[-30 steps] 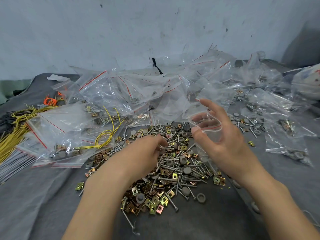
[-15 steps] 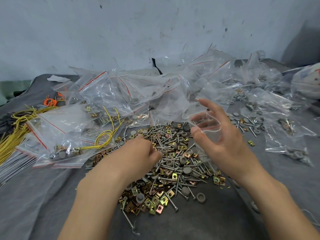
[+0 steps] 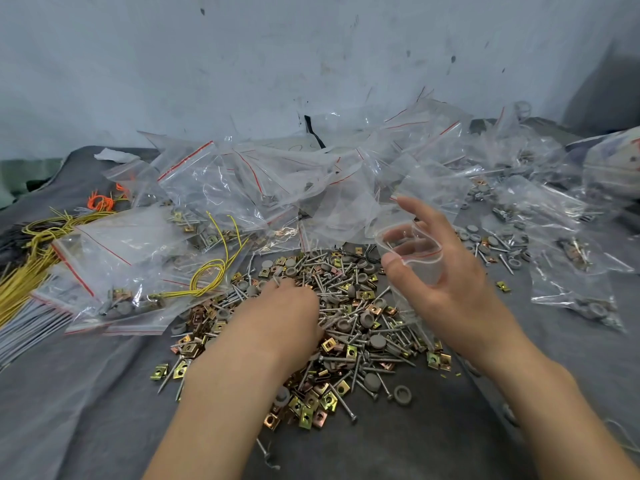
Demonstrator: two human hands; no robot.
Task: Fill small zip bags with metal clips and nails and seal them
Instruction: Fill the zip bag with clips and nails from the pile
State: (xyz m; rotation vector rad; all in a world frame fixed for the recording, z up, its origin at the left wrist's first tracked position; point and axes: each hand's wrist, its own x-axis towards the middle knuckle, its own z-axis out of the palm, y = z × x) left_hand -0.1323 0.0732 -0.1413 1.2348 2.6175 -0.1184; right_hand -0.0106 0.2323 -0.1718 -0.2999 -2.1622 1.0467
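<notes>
At 6 o'clock, left hand (image 3: 280,306) sunk in heap of brass clips, steel nails (image 3: 349,327), grasp unclear; right hand (image 3: 446,282) pinches clear red-striped zip bag (image 3: 427,268): keep mouth wide.

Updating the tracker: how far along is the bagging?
Done: several filled bags lie at the left. In hand: the right hand holds an open zip bag by its mouth while the left hand reaches into the pile of nails and clips. Left: fill and seal this bag; a large pile and many empty-looking bags remain.

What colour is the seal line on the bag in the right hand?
Red, a thin stripe on the zip bag, seen in the head view.
</notes>
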